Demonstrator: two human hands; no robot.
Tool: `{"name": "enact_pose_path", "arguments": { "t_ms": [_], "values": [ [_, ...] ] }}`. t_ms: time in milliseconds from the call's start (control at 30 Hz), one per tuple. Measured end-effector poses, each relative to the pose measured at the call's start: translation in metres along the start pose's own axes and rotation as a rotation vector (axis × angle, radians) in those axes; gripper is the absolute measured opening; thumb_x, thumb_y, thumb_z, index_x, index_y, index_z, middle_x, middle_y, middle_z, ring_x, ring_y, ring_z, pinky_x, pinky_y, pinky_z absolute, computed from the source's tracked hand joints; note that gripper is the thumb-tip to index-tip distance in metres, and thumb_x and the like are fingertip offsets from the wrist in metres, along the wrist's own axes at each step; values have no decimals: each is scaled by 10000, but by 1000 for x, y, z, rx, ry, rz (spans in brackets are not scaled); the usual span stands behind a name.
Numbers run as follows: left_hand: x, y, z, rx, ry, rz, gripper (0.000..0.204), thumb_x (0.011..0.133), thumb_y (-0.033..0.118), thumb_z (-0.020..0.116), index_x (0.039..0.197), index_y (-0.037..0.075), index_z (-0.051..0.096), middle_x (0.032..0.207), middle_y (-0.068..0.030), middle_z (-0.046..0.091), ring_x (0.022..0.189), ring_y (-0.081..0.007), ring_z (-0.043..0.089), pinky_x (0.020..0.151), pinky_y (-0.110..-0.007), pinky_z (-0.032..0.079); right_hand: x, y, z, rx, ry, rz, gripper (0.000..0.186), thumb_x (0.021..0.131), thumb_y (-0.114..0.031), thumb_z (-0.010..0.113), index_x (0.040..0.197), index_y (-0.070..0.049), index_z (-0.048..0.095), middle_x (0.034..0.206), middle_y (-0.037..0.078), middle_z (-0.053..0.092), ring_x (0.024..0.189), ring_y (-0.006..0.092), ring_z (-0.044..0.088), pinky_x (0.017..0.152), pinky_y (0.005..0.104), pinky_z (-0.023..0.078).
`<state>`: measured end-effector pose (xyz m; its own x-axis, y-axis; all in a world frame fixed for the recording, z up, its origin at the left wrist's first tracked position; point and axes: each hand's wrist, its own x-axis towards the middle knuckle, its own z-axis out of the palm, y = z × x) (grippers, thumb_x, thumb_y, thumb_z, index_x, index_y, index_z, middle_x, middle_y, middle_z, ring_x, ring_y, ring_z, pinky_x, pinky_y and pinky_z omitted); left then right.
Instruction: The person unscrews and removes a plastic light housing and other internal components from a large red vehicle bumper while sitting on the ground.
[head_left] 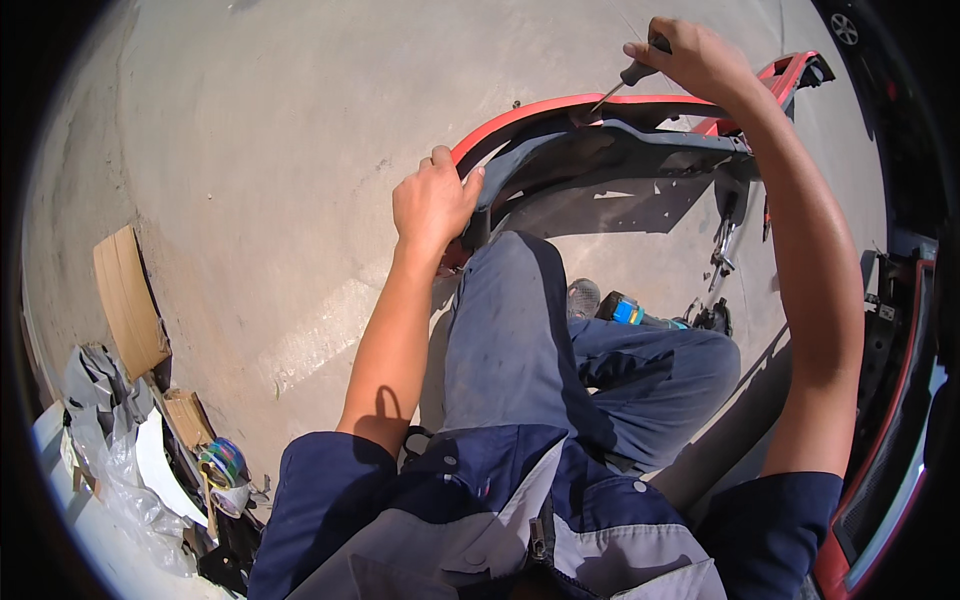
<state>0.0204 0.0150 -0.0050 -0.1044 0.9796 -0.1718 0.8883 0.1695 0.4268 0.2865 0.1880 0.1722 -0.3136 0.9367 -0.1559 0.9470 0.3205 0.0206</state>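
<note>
Screwdriver (634, 74) gripped in the right hand (697, 64) could easily skid and gouge that red bumper cover (540, 107) if the left hand (430, 201), grasping its left end, lets it rock.

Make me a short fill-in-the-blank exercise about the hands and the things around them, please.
1. The right hand grips a slim, metal-shafted screwdriver by its dark ____.
2. The left hand grips a long, curved bumper-like panel, grey along its near edge and ____ along its far edge.
3. A flat brown cardboard piece lies on the person's ____ side.

Missing words: handle; red; left.
</note>
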Motion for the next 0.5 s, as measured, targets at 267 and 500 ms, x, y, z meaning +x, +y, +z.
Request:
{"name": "enact_pose_path", "arguments": {
  "t_ms": [267, 500],
  "values": [
    [1, 0, 3, -9, 32, 30, 501, 929, 489, 649, 1069, 10, 616, 943, -207, 724, 801, -386, 724, 703, -478, 572, -4, 10, 3, 221, 46, -349, 336, 998, -380, 619, 996, -47, 665, 786, 133, 715, 756, 321, 683, 697, 402, 516],
    [0, -1, 3, 5, 57, 35, 503, 926, 488, 652, 1060, 5, 614, 924, -209, 723, 794, -394, 721, 700, -486, 570, 10, 23, 8, -35, -12, -309, 393, 980, -420, 614, 966, -28, 587, 822, 138, 696, 712, 263, 645, 658, 378, 493]
  ]
}}
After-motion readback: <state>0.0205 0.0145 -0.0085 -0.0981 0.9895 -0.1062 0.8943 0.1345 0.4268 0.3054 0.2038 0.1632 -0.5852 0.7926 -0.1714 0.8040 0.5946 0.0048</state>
